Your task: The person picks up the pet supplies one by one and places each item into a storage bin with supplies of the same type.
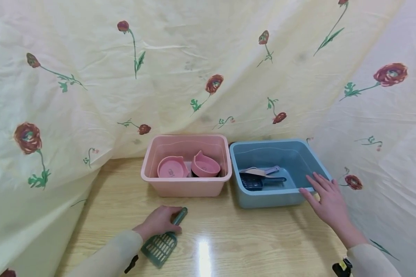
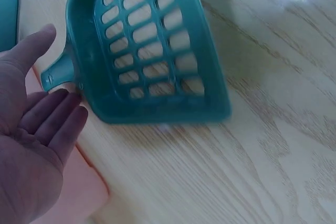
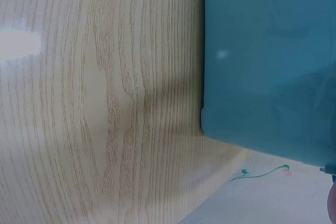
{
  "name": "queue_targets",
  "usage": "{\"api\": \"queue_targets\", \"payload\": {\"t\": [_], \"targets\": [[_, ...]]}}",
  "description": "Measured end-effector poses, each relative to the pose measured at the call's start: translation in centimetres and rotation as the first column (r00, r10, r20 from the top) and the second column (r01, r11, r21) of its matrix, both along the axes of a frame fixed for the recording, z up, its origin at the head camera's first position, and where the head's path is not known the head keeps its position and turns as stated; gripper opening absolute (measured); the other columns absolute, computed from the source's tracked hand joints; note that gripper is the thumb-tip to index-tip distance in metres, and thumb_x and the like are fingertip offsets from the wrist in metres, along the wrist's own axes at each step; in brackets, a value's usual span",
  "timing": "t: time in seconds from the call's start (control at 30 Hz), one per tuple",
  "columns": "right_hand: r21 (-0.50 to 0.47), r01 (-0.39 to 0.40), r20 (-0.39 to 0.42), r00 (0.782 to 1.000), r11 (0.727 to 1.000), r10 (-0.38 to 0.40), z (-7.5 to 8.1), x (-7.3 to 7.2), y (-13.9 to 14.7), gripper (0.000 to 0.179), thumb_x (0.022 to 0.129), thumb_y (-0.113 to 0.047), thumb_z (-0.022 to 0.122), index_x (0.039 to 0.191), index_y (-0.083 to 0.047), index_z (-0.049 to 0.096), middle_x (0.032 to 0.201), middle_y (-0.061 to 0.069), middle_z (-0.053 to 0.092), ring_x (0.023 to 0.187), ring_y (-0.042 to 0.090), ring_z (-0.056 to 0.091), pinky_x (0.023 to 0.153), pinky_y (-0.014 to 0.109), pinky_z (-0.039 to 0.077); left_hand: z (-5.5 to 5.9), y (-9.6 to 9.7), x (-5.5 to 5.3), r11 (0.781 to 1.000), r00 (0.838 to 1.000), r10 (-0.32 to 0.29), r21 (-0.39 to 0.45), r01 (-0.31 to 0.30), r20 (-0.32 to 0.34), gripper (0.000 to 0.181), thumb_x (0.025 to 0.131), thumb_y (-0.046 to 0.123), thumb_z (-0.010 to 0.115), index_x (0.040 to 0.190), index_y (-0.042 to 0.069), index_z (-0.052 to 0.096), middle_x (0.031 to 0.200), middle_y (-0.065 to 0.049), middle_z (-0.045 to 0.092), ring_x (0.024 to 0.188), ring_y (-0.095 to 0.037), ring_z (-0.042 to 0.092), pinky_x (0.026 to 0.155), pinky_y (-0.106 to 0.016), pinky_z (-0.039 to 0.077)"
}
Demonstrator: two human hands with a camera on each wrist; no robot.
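Note:
A green slotted litter scoop (image 1: 159, 248) is at the front left of the table in the head view, its blade toward me. My left hand (image 1: 161, 222) is around its handle, with thumb and fingers spread apart and fairly straight. In the left wrist view the scoop (image 2: 149, 45) fills the upper middle, and the left hand's (image 2: 31, 129) palm and extended fingers show beside its neck. My right hand (image 1: 327, 200) rests with extended fingers at the near right corner of a blue bin (image 1: 272, 200). Several scoops (image 1: 268, 180), dark blue and pale, lie inside.
A pink bin (image 1: 187, 188) stands left of the blue bin, holding pink cat-eared bowls (image 1: 172, 168). Flowered cloth (image 1: 173, 77) hangs behind and along both sides of the wooden table (image 1: 242, 234).

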State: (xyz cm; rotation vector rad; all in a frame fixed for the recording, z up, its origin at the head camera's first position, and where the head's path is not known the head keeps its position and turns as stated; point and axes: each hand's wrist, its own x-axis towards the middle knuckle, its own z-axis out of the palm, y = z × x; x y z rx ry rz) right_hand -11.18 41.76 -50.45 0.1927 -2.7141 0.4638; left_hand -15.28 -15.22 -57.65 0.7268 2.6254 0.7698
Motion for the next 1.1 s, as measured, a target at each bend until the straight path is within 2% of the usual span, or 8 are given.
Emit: {"api": "queue_targets", "payload": {"t": [0.13, 0.3, 0.6, 0.83, 0.9, 0.93, 1.07, 1.1], "targets": [[0.001, 0.001, 0.009, 1.000, 1.000, -0.001, 0.0, -0.1, 0.0, 0.066, 0.106, -0.042, 0.066, 0.155, 0.001, 0.052, 0.159, 0.036, 0.043, 0.149, 0.056, 0.037, 0.134, 0.051, -0.005, 0.1, 0.8, 0.4, 0.997, 0.997, -0.080, -0.022, 0.080, 0.002, 0.068, 0.084, 0.029, 0.093, 0.142, 0.005, 0.068, 0.134, -0.009, 0.075, 0.115, -0.022, 0.071, 0.101, -0.046, 0.059], [-0.006, -0.013, 0.017, 1.000, 1.000, 0.013, 0.0, -0.1, 0.1, 0.066, 0.107, -0.043, 0.065, 0.154, 0.001, 0.052, 0.159, 0.036, 0.043, 0.148, 0.057, 0.037, 0.134, 0.054, -0.003, 0.3, 1.8, 0.9, 0.981, 0.983, -0.181, -0.061, 0.181, 0.015, 0.063, 0.085, 0.027, 0.093, 0.142, 0.012, 0.070, 0.136, -0.003, 0.074, 0.118, -0.016, 0.070, 0.101, -0.040, 0.059], [0.001, -0.010, 0.006, 1.000, 1.000, 0.010, -0.1, -0.1, 0.2, 0.065, 0.107, -0.043, 0.065, 0.153, 0.001, 0.054, 0.159, 0.035, 0.045, 0.147, 0.056, 0.039, 0.134, 0.056, 0.000, 0.2, 2.5, 2.0, 0.927, 0.930, -0.367, -0.089, 0.365, -0.009, 0.052, 0.087, 0.025, 0.091, 0.136, 0.021, 0.075, 0.128, 0.011, 0.076, 0.113, -0.002, 0.070, 0.099, -0.028, 0.059], [-0.005, -0.017, -0.028, 0.999, 1.000, 0.016, -0.1, -0.2, 0.1, 0.062, 0.105, -0.039, 0.069, 0.150, 0.001, 0.057, 0.156, 0.035, 0.048, 0.145, 0.056, 0.042, 0.134, 0.057, 0.002, 0.2, 1.9, 2.8, 0.897, 0.896, -0.436, -0.121, 0.425, -0.085, 0.041, 0.087, 0.023, 0.091, 0.127, 0.022, 0.080, 0.117, 0.014, 0.079, 0.107, -0.001, 0.072, 0.093, -0.028, 0.061], [-0.006, -0.017, -0.029, 0.999, 1.000, 0.016, -0.2, -0.3, 0.2, 0.061, 0.105, -0.038, 0.069, 0.150, 0.001, 0.057, 0.156, 0.035, 0.048, 0.145, 0.056, 0.042, 0.134, 0.056, 0.000, -0.5, 1.4, 2.6, 0.881, 0.873, -0.470, -0.127, 0.456, -0.128, 0.037, 0.091, 0.024, 0.087, 0.128, 0.023, 0.080, 0.116, 0.014, 0.079, 0.103, -0.002, 0.073, 0.088, -0.028, 0.061], [-0.006, -0.017, -0.025, 1.000, 1.000, 0.016, -0.2, -0.3, 0.2, 0.061, 0.105, -0.039, 0.068, 0.150, 0.001, 0.057, 0.156, 0.035, 0.048, 0.145, 0.055, 0.042, 0.134, 0.055, -0.001, -0.4, 1.3, 2.7, 0.878, 0.868, -0.477, -0.126, 0.462, -0.138, 0.036, 0.091, 0.023, 0.087, 0.127, 0.023, 0.080, 0.115, 0.014, 0.080, 0.102, -0.002, 0.073, 0.086, -0.028, 0.061], [0.004, -0.014, -0.017, 1.000, 1.000, 0.014, -0.1, -0.4, 0.2, 0.062, 0.105, -0.041, 0.067, 0.150, 0.001, 0.057, 0.156, 0.035, 0.049, 0.144, 0.056, 0.042, 0.134, 0.054, -0.002, 0.4, 0.8, 2.8, 0.877, 0.865, -0.479, -0.121, 0.464, -0.153, 0.034, 0.093, 0.021, 0.085, 0.126, 0.022, 0.081, 0.115, 0.013, 0.080, 0.101, -0.002, 0.074, 0.084, -0.026, 0.061], [0.007, -0.012, -0.014, 1.000, 1.000, 0.013, -0.1, -0.4, 0.2, 0.062, 0.105, -0.041, 0.067, 0.150, 0.001, 0.057, 0.155, 0.035, 0.049, 0.144, 0.056, 0.043, 0.134, 0.054, -0.002, 1.1, 0.8, 3.0, 0.883, 0.874, -0.467, -0.119, 0.453, -0.138, 0.034, 0.092, 0.020, 0.086, 0.126, 0.022, 0.081, 0.115, 0.013, 0.080, 0.102, -0.001, 0.073, 0.085, -0.026, 0.061]]}}
